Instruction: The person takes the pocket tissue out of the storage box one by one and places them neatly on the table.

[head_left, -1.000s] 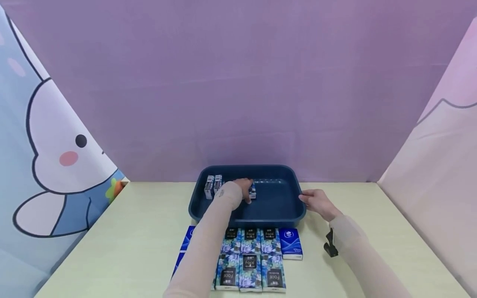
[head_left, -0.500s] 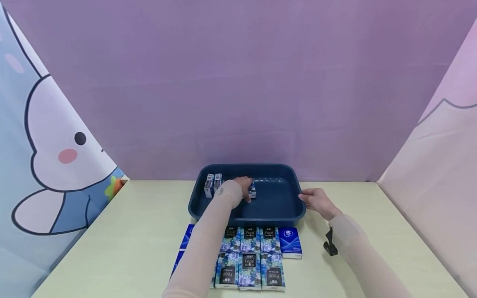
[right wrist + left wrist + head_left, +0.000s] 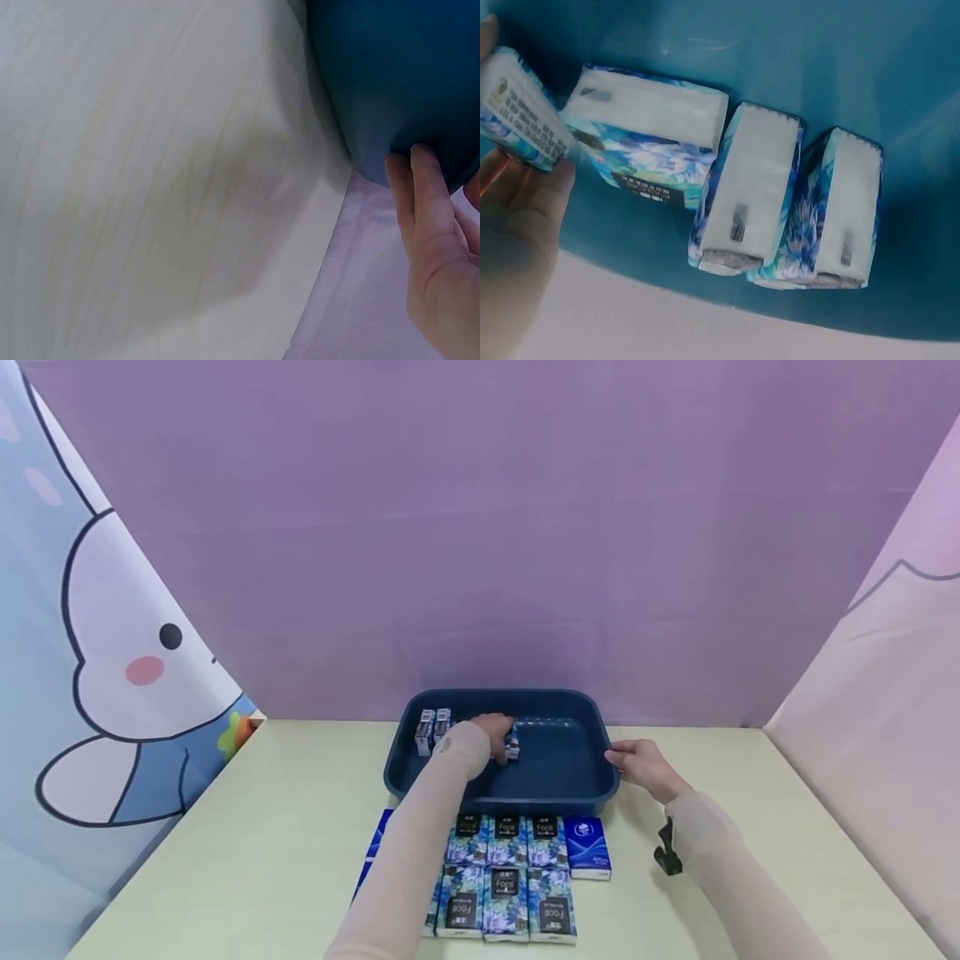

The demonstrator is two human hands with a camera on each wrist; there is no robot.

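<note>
Inside the dark blue plastic tray (image 3: 566, 760), my left hand (image 3: 492, 737) holds a small tissue pack (image 3: 525, 112) between thumb and fingers. The left wrist view shows three more flower-patterned packs standing on edge beside it: one turned crosswise (image 3: 645, 112), a second pack (image 3: 754, 180) and a third pack (image 3: 847, 206) side by side. My right hand (image 3: 645, 768) grips the tray's right rim, its fingers (image 3: 427, 176) against the outer wall. From the head, my left sleeve hides part of the tray and of the packs in front.
Before the tray, flower-patterned tissue packs (image 3: 506, 902) lie flat in two rows on the pale table (image 3: 247, 860). A plain blue pack (image 3: 587, 847) ends the back row at right; more blue shows left of my sleeve. A purple cloth (image 3: 495, 543) hangs behind.
</note>
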